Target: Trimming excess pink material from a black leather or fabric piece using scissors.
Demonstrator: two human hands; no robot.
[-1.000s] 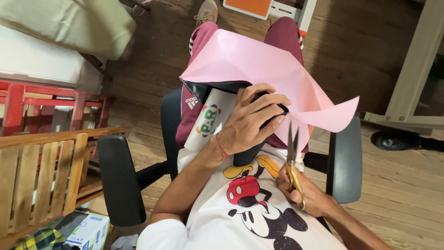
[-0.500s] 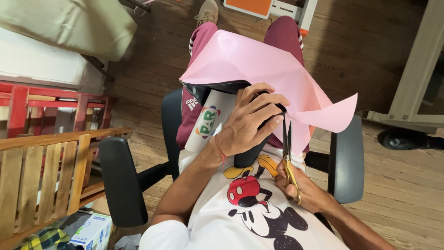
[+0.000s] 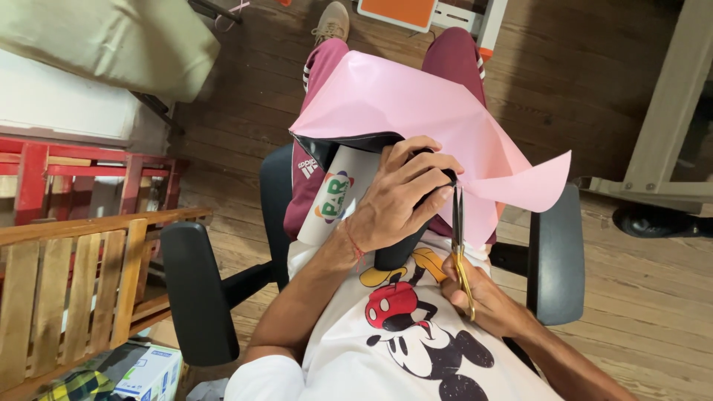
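I sit in a black office chair [image 3: 197, 297] with a large pink sheet of paper [image 3: 416, 111] spread over my lap. My left hand [image 3: 405, 197] grips the near edge of the sheet together with a black object underneath it. A white roll [image 3: 338, 197] with a coloured print lies under my left wrist. My right hand [image 3: 483, 289] holds scissors [image 3: 459, 238] with gold handles, blades pointing up into the paper's edge just right of my left fingers. A cut flap of pink paper hangs to the right.
A slatted wooden frame [image 3: 67, 289] and a red wooden rack [image 3: 44, 167] stand at my left. A pale cushion [image 3: 104, 37] lies on top at upper left. Small boxes [image 3: 148, 375] sit on the wooden floor. A grey table leg [image 3: 661, 134] stands at right.
The scissors have shifted slightly up along the paper's edge near my left fingers. My left hand keeps the same grip.
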